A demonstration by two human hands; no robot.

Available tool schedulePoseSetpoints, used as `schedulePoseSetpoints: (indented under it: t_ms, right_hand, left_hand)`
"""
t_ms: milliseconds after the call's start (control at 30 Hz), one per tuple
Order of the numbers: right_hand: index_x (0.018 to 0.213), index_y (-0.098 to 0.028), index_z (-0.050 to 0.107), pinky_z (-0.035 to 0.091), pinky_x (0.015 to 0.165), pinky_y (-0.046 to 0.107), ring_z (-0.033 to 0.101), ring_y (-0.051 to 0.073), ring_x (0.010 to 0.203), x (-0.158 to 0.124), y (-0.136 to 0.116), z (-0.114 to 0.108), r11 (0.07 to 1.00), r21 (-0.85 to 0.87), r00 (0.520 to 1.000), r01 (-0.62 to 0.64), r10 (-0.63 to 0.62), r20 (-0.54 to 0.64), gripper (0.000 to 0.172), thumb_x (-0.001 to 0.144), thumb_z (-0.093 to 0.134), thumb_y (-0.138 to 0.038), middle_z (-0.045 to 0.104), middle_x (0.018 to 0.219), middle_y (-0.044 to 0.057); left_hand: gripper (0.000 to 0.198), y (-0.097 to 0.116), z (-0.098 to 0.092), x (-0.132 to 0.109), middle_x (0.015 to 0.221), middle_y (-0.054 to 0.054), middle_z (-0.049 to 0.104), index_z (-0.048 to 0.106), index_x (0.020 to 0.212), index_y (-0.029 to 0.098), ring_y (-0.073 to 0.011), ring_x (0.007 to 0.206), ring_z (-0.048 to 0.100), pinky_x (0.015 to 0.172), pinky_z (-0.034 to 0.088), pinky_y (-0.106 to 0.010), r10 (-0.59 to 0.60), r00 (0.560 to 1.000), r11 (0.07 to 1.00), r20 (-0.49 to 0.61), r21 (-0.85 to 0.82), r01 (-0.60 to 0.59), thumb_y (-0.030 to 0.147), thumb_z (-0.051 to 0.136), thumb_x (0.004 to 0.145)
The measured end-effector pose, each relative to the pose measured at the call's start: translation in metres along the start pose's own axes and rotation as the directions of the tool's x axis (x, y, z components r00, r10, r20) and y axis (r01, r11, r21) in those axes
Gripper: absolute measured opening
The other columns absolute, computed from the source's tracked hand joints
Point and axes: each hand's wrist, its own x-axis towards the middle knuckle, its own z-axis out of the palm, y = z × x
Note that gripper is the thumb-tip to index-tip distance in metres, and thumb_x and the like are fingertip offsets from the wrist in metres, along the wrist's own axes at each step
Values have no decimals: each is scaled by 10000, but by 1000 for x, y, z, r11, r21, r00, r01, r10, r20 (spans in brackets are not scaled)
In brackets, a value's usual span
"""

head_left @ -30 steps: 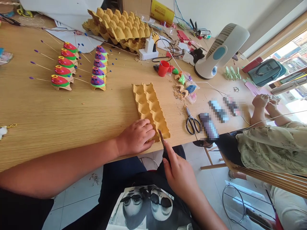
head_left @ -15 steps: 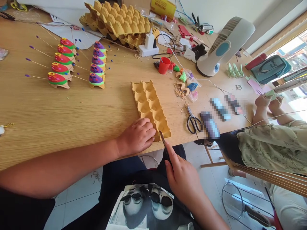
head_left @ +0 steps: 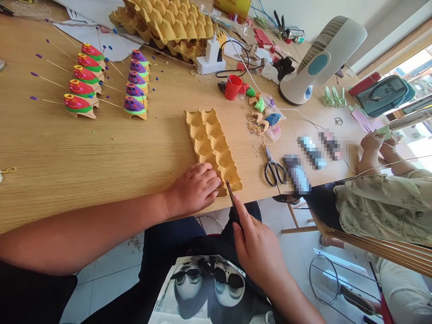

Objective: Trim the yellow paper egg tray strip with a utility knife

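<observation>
A yellow egg-carton strip (head_left: pixel 211 141) lies on the wooden table (head_left: pixel 101 153), its near end at the table's front edge. My left hand (head_left: pixel 194 189) presses down on that near end, fingers curled over the cardboard. My right hand (head_left: pixel 258 249) is closed round a knife (head_left: pixel 231 195) with a dark handle; its blade tip touches the carton's near corner beside my left fingers.
Two rows of painted carton cones (head_left: pixel 84 85) with pins stand at the left. A stack of egg trays (head_left: pixel 172 27), a red cup (head_left: pixel 232 86), a fan (head_left: pixel 320 63) and scissors (head_left: pixel 273 168) are further back. Another person's hands (head_left: pixel 374 146) work at the right.
The view has tilted slightly. My right hand and the knife have edged a little further toward the carton's near corner. My left hand has stayed on the carton.
</observation>
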Motion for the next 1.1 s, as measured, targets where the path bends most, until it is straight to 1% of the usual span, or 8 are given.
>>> schedulePoseSetpoints:
  t_ms: [200, 400, 567, 667, 800, 967, 1100]
  right_hand:
    - [1629, -243, 145, 478, 606, 308, 667, 207, 711, 1, -1, 0, 998, -53, 1000, 15, -15, -4, 697, 977, 374, -157, 712, 900, 31]
    - [1628, -243, 155, 482, 621, 310, 681, 213, 747, 1, 2, -3, 999, -46, 1000, 4, -3, 17, 689, 980, 374, -160, 719, 933, 41]
    - [1630, -248, 127, 495, 654, 321, 689, 224, 799, 1, 2, -4, 999, -33, 1000, 3, -2, 25, 683, 994, 367, -179, 718, 970, 49]
    - [1629, -251, 132, 491, 637, 326, 681, 225, 765, 1, 1, -1, 998, -64, 999, 8, -6, 36, 681, 993, 361, -174, 711, 939, 42]
    - [1628, -243, 120, 479, 611, 321, 664, 218, 720, -1, 2, 1, 997, -76, 1000, 19, -17, 22, 682, 992, 358, -174, 700, 887, 29]
    - [1627, -233, 132, 483, 620, 308, 669, 209, 732, -2, 4, 0, 997, -80, 1000, 20, -19, 10, 671, 998, 359, -181, 711, 914, 43]
    - [1625, -232, 142, 483, 622, 305, 678, 211, 741, 0, 5, -2, 998, -64, 1000, 19, -17, 24, 655, 1008, 357, -184, 719, 924, 48]
  left_hand:
    - [188, 0, 0, 0, 1007, -102, 663, 637, 950, 161, -314, 1139, 512, 975, 473, -465, 10, 1000, 1000, -1, 8, -10, 306, 518, 951]
    - [163, 0, 0, 0, 998, -102, 663, 641, 956, 173, -316, 1148, 513, 973, 474, -475, -1, 1000, 1000, -8, -13, 0, 294, 532, 941]
    - [166, -1, 0, 0, 996, -100, 656, 635, 962, 168, -320, 1144, 512, 976, 479, -475, 5, 1000, 1000, 1, 5, -5, 304, 547, 924]
    - [161, 0, -1, 0, 995, -99, 656, 629, 939, 170, -318, 1140, 517, 971, 482, -468, 8, 1000, 1000, 8, 10, -8, 307, 543, 933]
    - [145, 0, -1, 0, 1004, -99, 663, 638, 945, 176, -319, 1156, 513, 978, 476, -476, -4, 1000, 1000, -4, -13, 4, 291, 552, 924]
    - [146, 0, -1, 0, 1006, -102, 666, 642, 953, 181, -317, 1156, 512, 974, 476, -477, -13, 1000, 999, -5, -42, 13, 293, 553, 924]
    - [158, 0, -2, 0, 1013, -98, 661, 635, 958, 176, -316, 1149, 513, 972, 477, -474, -5, 1000, 1000, 10, -20, 5, 305, 547, 934]
